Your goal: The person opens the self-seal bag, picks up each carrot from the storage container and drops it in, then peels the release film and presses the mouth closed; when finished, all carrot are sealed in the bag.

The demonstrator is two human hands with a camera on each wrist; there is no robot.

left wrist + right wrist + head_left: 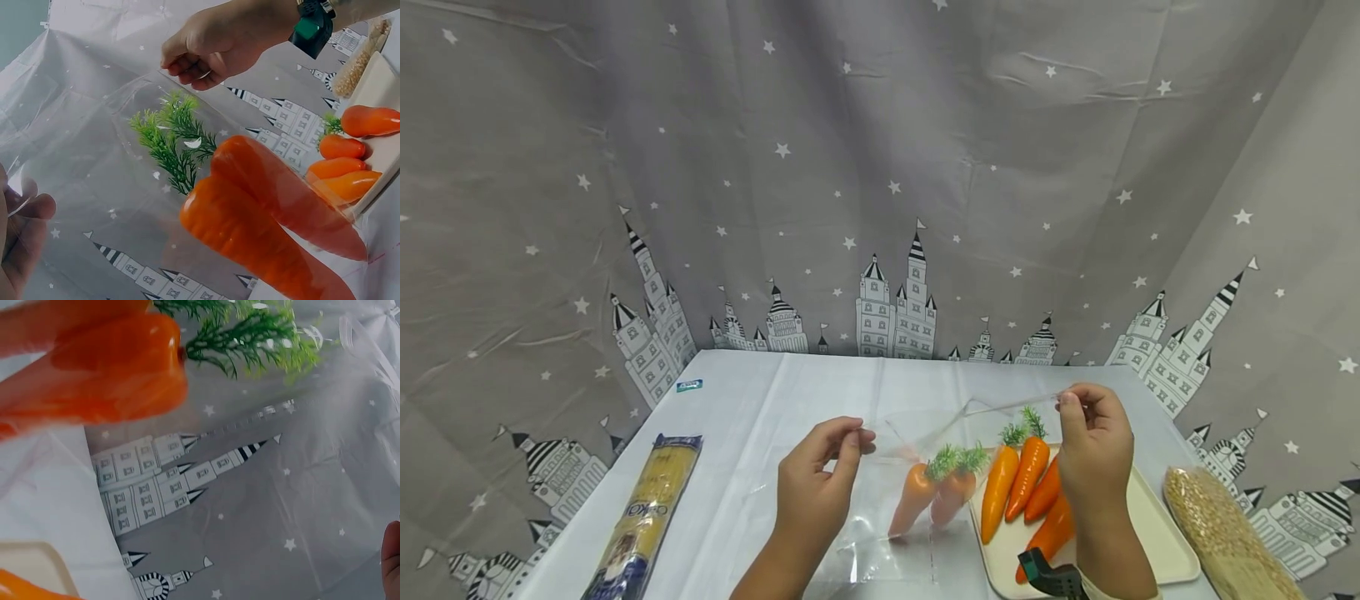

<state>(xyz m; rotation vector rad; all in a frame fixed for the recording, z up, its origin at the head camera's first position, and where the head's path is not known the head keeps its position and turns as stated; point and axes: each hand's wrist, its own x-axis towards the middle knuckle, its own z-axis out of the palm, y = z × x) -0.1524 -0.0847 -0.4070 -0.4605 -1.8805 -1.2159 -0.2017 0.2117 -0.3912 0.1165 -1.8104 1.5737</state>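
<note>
Clear plastic bag (898,492) stands open on the white tablecloth (760,433), just left of the cream tray (1150,517). Left hand (816,483) pinches the bag's left mouth edge between thumb and forefinger; right hand (1093,450) pinches the opposite edge, above the tray, so the rim is stretched into a taut line between them. Both hands are clamped on film, not loose. Two orange carrots (932,496) with green tops sit inside the bag, tips down, touching each other; the left wrist view shows them (262,225) lying against the film. Judgement: the bag is thin, limp and slippery, and will collapse or twist if one corner is released; best held at the rim corners, as now. The carrots look like light, stiff plastic models with smooth skin, so they likely slide inside the bag instead of tearing it; their fronds could snag the rim. Four more carrots (1026,487) lie on the tray, partly under the right forearm. Right of the tray: a bag of pale grains (1221,521). Well left of the tray: a long pasta packet (647,512). A star-and-castle curtain (880,183) hangs behind the tray. Nothing sits between the bag mouth and the tray.
</note>
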